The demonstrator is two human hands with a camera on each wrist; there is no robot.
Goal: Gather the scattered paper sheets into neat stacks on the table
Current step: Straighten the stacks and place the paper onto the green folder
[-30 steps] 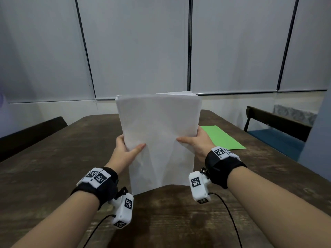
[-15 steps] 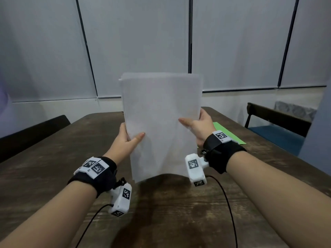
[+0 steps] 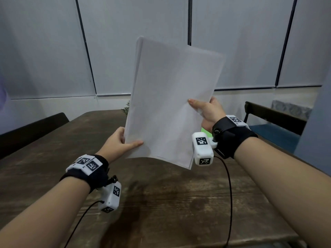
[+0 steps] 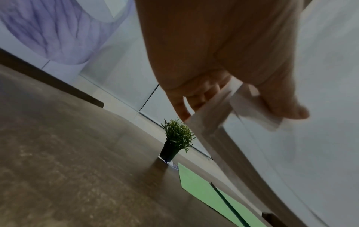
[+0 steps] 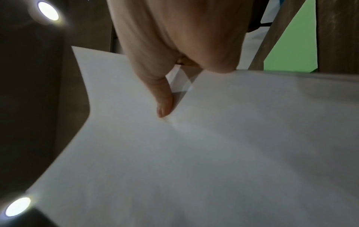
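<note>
A stack of white paper sheets [image 3: 172,104] is held upright above the wooden table [image 3: 161,203], tilted with its top leaning right. My left hand [image 3: 121,142] pinches its lower left edge, thumb on the front, fingers behind. My right hand [image 3: 206,111] pinches the right edge higher up, thumb across the front. In the left wrist view the fingers [image 4: 180,106] curl round the thick edge of the white stack [image 4: 291,138]. The right wrist view has the thumb [image 5: 163,98] pressed on the white stack [image 5: 194,153]. A green sheet [image 4: 209,193] lies flat on the table behind the stack.
A small potted plant [image 4: 175,141] stands at the table's far end, close to the green sheet. A dark chair [image 3: 274,119] with a blue seat is at the right, and another dark chair back [image 3: 32,129] at the left. Grey wall panels [image 3: 134,42] rise behind.
The white stack has been lifted higher off the table and tilted clockwise. My right hand rose with it while the left hand stayed lower on the bottom left edge.
</note>
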